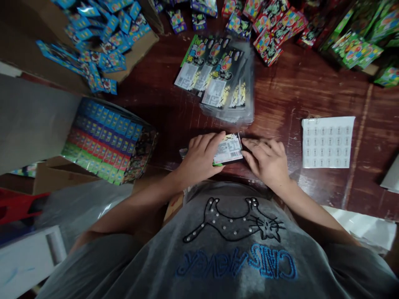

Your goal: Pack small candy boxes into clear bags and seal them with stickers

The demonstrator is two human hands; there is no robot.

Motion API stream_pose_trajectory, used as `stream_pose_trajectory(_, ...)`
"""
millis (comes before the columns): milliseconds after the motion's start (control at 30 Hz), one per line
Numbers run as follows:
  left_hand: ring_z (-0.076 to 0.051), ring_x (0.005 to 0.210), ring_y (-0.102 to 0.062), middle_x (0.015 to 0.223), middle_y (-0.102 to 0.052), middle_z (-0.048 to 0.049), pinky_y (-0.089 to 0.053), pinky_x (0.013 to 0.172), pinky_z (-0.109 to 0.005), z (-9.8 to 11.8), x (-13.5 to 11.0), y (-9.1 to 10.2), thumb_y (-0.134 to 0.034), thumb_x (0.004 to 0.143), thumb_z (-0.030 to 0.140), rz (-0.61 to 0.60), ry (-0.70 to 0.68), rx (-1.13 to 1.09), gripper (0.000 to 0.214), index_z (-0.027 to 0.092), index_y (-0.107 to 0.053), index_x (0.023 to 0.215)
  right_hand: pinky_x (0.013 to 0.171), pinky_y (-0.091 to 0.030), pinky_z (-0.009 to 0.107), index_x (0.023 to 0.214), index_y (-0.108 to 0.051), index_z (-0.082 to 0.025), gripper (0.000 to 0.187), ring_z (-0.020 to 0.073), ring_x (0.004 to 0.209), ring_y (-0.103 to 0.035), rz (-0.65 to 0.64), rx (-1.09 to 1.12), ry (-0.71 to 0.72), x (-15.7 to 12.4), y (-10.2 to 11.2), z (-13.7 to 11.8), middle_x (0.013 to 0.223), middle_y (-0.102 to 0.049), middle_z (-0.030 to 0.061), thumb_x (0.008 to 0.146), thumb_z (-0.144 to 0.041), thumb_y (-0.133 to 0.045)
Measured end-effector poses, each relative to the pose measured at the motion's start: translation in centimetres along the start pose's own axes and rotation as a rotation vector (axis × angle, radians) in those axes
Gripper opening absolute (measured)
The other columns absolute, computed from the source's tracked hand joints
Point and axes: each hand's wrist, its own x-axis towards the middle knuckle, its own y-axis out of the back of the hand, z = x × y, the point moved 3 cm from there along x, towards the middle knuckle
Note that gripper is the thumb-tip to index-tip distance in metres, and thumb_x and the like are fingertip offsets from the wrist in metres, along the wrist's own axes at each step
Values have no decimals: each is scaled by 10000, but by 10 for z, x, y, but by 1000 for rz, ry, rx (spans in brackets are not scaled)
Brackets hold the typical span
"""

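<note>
Holding a printed card (230,150) at bench edge, close in front of grey shirt (149,265). Left grip (202,153) closed over card's left end, fingers across its top face. Right grip (268,161) at card's right edge, thumb and fingertips touching or just beside it; can't tell if pinching. Card lies between both grips, white label with barcode facing up, black and green along near edge.

Beyond the grips: overlapping pile of similar cards (215,93) with clear plastic sleeves, on dark red-brown bench (280,95). Right of right grip, well apart: white sticker sheet (328,143), round marks in rows. Left of left grip: clear-wrapped block of small boxes (104,139), blue, purple, red, green rows. Farther off, past that block: cardboard box (144,46) with loose blue packets (107,31). Far beyond right grip: red packets (266,45), then green packets (346,50) farther right.
</note>
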Motion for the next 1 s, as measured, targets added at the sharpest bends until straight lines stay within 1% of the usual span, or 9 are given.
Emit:
stream_pose_trajectory(167,-387,1366,-565,1533,-586,-192,-427,1145,-507,-2,-4,-3,-804,831,246,9,11,-43,895,166,-408,1629,938,-505,433,1342,-760,-232,313,246,1021,-695,1,196,-119,3,-4,16,1200,-841,72,1096,-333,-595)
stream_pose_trajectory(267,-385,1378,-570,1546,-577,-183,-436,1166,-530,-4,-5,-4,-839,808,240,30,40,-95,926,192,-407,1625,911,-531,411,1364,-739,-212,323,215,914,-693,-71,360,-89,4,1,17,1085,-844,53,1093,-334,-611)
stream_pose_trajectory(333,-380,1407,-568,1543,-578,-173,-446,1191,-543,-8,-3,-4,-871,786,265,31,102,-194,957,201,-406,1620,920,-530,413,1394,-713,-226,359,223,982,-704,-91,348,-26,1,5,16,1163,-837,55,1065,-365,-671)
stream_pose_trajectory(467,-358,1485,-547,1593,-554,-161,-433,1262,-548,-9,4,-2,-895,761,334,-59,188,-479,1006,210,-390,1623,863,-482,405,1214,-744,-291,196,201,933,-705,141,142,98,-7,9,12,1154,-850,-2,1019,-282,-750)
stream_pose_trajectory(600,-355,1508,-540,1642,-517,-189,-413,1293,-556,-7,7,-2,-878,784,407,-116,264,-630,986,161,-396,1608,900,-440,440,928,-755,-336,104,179,823,-677,340,-83,67,-11,6,10,995,-857,-91,1000,-262,-769)
stream_pose_trajectory(667,-359,1508,-541,1641,-515,-200,-416,1291,-565,-6,6,-3,-878,790,414,-130,292,-633,981,152,-396,1603,940,-457,467,903,-772,-347,88,208,903,-683,331,-89,26,-7,8,11,1038,-850,-71,986,-319,-783)
stream_pose_trajectory(733,-368,1514,-530,1632,-516,-202,-414,1288,-581,-5,5,-4,-885,784,375,-122,285,-575,983,160,-391,1607,1002,-481,507,962,-798,-331,46,260,1096,-690,297,41,-3,2,14,14,1251,-809,-4,980,-368,-778)
stream_pose_trajectory(833,-381,1506,-518,1594,-538,-183,-416,1271,-611,-2,4,-2,-897,771,299,-94,220,-443,999,199,-381,1621,1128,-454,566,1023,-825,-278,158,339,1385,-595,199,199,-1,17,23,18,1557,-643,67,1012,-390,-715)
stream_pose_trajectory(1000,-376,1461,-537,1584,-544,-159,-453,1225,-600,7,2,3,-896,784,275,-73,95,-368,1019,251,-344,1640,1098,-459,560,1274,-802,-318,288,302,1265,-678,28,136,-45,28,12,22,1638,-602,59,1072,-393,-610)
